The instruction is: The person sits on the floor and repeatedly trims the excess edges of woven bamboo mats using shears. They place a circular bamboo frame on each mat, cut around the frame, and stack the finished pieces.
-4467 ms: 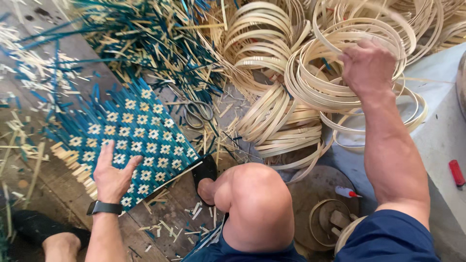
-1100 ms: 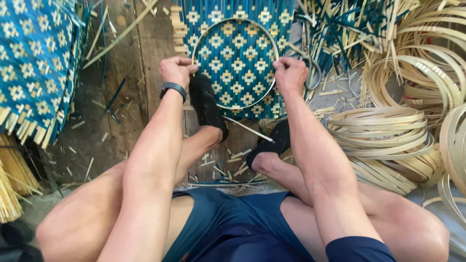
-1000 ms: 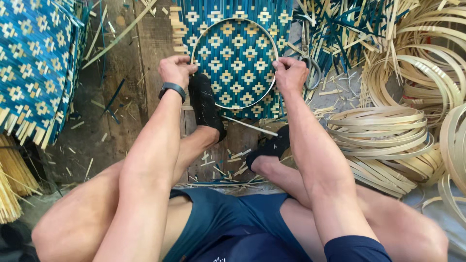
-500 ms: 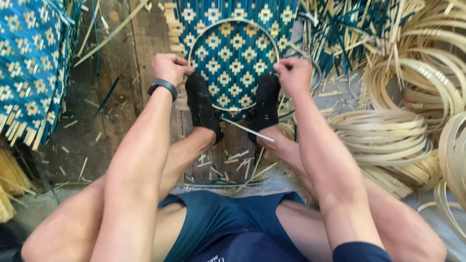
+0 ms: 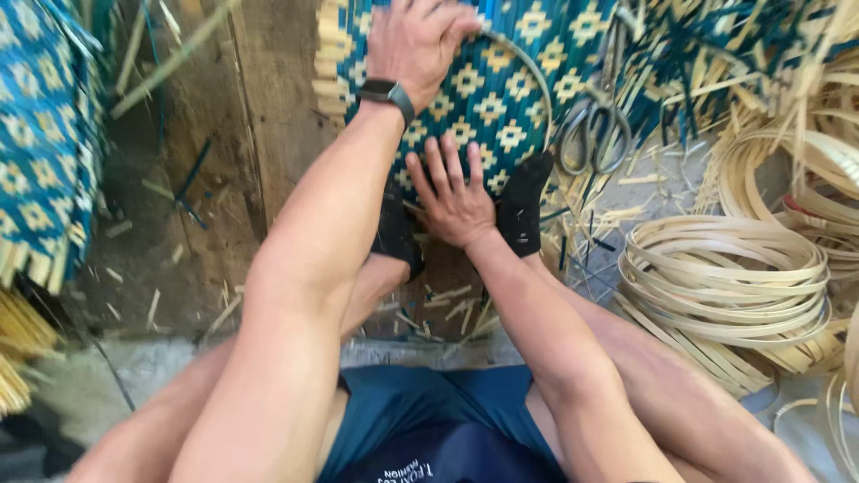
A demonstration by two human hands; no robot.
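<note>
A second woven mat (image 5: 40, 152) in blue and yellow hangs at the left edge, over bare plank floor (image 5: 268, 107) strewn with offcuts. Yellow strip bundles (image 5: 18, 349) lie lower left.

The mat (image 5: 483, 98) under work lies flat on the floor ahead of the person, top centre. Its diamond rows run diagonally; its full outline is cut by the frame, so its long axis cannot be told. A thin hoop (image 5: 532, 76) lies on it, its arc curving from the upper hand down toward the right foot.

Left hand (image 5: 416, 40), with a dark wristband, rests at the hoop's top; its grip is curled around the rim, fingers closed. Right hand (image 5: 452, 201) lies palm down on the mat's near edge, fingers spread and pointing away from the body, pinching nothing. Two dark-socked feet (image 5: 523, 201) flank this hand and pin the mat's near edge.

Scissors (image 5: 592, 130) lie just right of the hoop, handles nearest the person. Further right, a stack of pale cane rings (image 5: 725, 277) sits on the floor.
</note>
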